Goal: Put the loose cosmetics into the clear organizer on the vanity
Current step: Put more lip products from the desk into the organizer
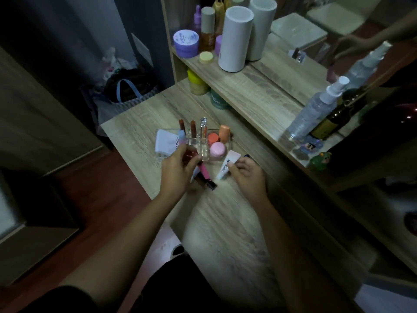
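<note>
The clear organizer [226, 147] sits on the wooden vanity top [221, 222]. It holds upright lip tubes, a clear-capped tube, orange pots, a pink round pot [218, 149] and a white flat case [165, 141]. My left hand [178, 171] is closed around a reddish tube with a pale blue cap [181, 134], right in front of the organizer. Below that hand a pink lip gloss with a black cap [205, 175] lies on the table. My right hand [247, 175] grips a white squeeze tube [226, 164] with dark lettering, just right of the organizer.
A shelf behind holds a purple jar [186, 42], a white cylinder [234, 39], bottles and a yellow pot. A clear spray bottle [316, 109], a dark bottle and a green figurine [320, 160] stand at the right by a mirror. A bag sits on the floor, left.
</note>
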